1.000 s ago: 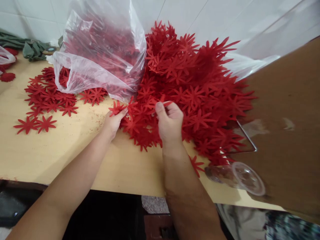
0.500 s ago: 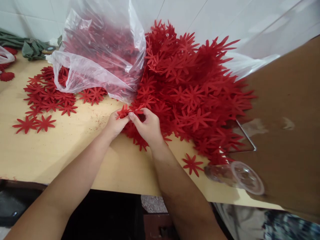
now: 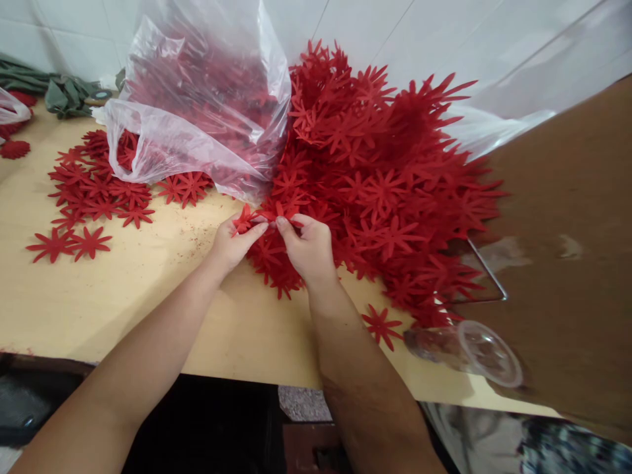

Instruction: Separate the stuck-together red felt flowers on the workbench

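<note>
My left hand (image 3: 232,243) is closed on a red flower-shaped cutout (image 3: 243,218) with narrow petals, thumb on top. Just to its right, my right hand (image 3: 307,243) pinches red petals between thumb and fingers. Whether both hands grip one cutout or separate ones I cannot tell. Both hands are in front of a large heap of red flower cutouts (image 3: 380,191). To the left, a clear plastic bag (image 3: 197,125) full of the same cutouts leans at the wall. More loose red flowers (image 3: 99,187) lie beside the bag.
A brown board (image 3: 567,263) stands along the right side, with a thin metal rod (image 3: 488,270) by it. A clear plastic cup (image 3: 488,355) lies tipped near the front edge. One single flower (image 3: 382,326) lies left of the cup. Dark green cloth (image 3: 66,95) sits back left.
My right hand has moved a little to the right, widening the gap between the two thumbs. My left hand stays almost in place, still on the red cutout.
</note>
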`<state>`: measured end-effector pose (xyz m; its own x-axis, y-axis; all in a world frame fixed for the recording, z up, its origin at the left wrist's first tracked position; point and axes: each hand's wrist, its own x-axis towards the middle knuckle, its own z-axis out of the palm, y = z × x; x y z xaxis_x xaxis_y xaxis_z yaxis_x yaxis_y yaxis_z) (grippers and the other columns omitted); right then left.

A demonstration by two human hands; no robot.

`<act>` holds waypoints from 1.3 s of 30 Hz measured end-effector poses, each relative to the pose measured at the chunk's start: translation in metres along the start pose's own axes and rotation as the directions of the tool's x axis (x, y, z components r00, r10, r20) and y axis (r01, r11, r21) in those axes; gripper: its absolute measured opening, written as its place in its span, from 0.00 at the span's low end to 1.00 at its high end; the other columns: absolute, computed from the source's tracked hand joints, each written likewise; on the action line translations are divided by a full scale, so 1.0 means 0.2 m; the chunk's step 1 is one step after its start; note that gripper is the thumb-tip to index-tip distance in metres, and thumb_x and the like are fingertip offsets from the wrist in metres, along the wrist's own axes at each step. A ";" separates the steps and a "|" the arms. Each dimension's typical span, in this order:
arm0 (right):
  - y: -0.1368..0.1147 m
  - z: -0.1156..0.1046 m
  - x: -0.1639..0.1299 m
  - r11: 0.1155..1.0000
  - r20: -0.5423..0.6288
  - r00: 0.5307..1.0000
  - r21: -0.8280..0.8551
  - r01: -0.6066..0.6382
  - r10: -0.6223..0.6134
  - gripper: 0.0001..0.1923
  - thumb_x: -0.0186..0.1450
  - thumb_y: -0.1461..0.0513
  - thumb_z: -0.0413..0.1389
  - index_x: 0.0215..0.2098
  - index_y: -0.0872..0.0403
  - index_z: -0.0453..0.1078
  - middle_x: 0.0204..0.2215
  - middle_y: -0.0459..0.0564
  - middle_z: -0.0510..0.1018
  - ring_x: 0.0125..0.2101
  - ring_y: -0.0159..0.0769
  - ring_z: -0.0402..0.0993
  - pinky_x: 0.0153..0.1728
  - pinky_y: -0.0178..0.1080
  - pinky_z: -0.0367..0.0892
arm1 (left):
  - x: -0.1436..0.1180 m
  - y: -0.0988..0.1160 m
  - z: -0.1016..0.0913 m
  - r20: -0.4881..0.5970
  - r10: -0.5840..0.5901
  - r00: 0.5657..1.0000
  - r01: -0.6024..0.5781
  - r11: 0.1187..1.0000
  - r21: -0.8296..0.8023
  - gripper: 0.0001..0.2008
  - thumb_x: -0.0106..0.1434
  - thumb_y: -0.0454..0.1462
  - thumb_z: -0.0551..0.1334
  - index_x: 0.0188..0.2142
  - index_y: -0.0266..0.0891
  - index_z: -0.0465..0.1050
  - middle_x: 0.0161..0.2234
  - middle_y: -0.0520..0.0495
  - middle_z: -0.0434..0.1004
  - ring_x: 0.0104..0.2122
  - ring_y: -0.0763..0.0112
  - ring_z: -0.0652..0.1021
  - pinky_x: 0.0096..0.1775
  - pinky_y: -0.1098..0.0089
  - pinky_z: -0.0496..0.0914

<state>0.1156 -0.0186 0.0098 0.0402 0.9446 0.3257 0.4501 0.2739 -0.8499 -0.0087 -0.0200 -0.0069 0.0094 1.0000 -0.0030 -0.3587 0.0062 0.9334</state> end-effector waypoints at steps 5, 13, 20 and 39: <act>0.00 -0.01 0.00 0.996 0.008 1.000 -0.092 0.007 -0.006 0.16 0.59 0.53 0.50 0.19 0.54 0.64 0.14 0.42 0.63 0.18 0.27 0.57 0.23 0.34 0.55 | -0.01 0.01 0.01 0.030 0.022 0.999 -0.023 1.000 0.011 0.12 0.46 0.39 0.66 0.30 0.36 0.73 0.33 0.47 0.77 0.37 0.70 0.76 0.49 0.61 0.64; -0.01 0.00 -0.01 0.994 0.028 0.999 -0.103 -0.029 0.032 0.20 0.58 0.50 0.50 0.16 0.54 0.59 0.13 0.40 0.55 0.17 0.25 0.50 0.21 0.33 0.49 | 0.00 -0.01 0.01 -0.012 0.015 1.000 -0.015 1.000 -0.016 0.14 0.44 0.38 0.67 0.32 0.37 0.72 0.33 0.48 0.76 0.36 0.71 0.75 0.48 0.62 0.65; 0.00 0.00 -0.01 0.998 0.086 0.996 -0.060 0.003 0.002 0.17 0.57 0.53 0.52 0.17 0.54 0.60 0.15 0.41 0.58 0.19 0.25 0.52 0.22 0.33 0.51 | -0.02 0.03 0.01 0.004 -0.008 1.000 0.008 0.998 -0.070 0.11 0.46 0.38 0.66 0.31 0.37 0.74 0.32 0.49 0.77 0.37 0.70 0.76 0.49 0.63 0.65; -0.01 0.03 -0.01 0.970 0.100 0.965 0.024 0.241 -0.242 0.14 0.61 0.57 0.50 0.20 0.54 0.60 0.23 0.45 0.64 0.26 0.28 0.61 0.31 0.34 0.60 | 0.02 0.01 0.00 -0.114 -0.134 0.984 0.104 0.966 -0.236 0.07 0.46 0.37 0.66 0.26 0.37 0.75 0.25 0.53 0.77 0.30 0.73 0.75 0.44 0.65 0.66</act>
<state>0.1091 -0.0194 0.0077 -0.1591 0.8634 0.4787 0.4248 0.4976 -0.7563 -0.0101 -0.0161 -0.0045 -0.0494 0.9844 -0.1691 -0.5655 0.1120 0.8171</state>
